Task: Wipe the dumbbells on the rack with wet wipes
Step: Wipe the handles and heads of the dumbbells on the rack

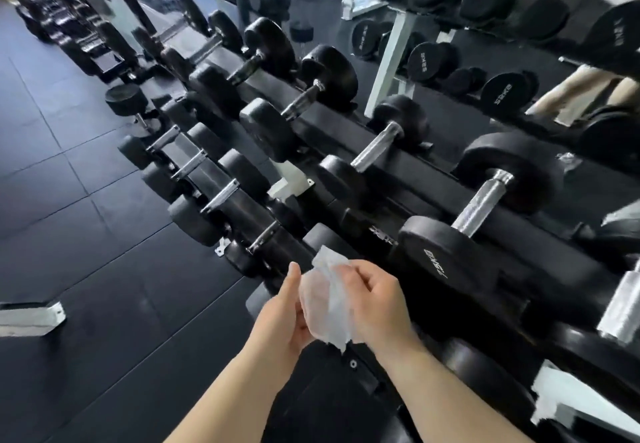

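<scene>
Gripping one crumpled wet wipe point(327, 299), left hand point(287, 318) and right hand point(375, 300) meet before the dumbbell rack point(408, 179).

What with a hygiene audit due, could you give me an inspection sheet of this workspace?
Surface: black tiered rack, dumbbells resting across its rails.
Job's things: white wet wipe, held up in front of the rack, not pressed on any dumbbell; nearest dumbbell has black heads and a metal handle.
Clutter: crumpled pale scrap beside that dumbbell's far head; cannot tell what it is.
Grippers: left hand and right hand both hold the wet wipe.
Cables: nothing seen.
Surroundings: dark tiled floor; more dumbbells show behind the rack.
</scene>
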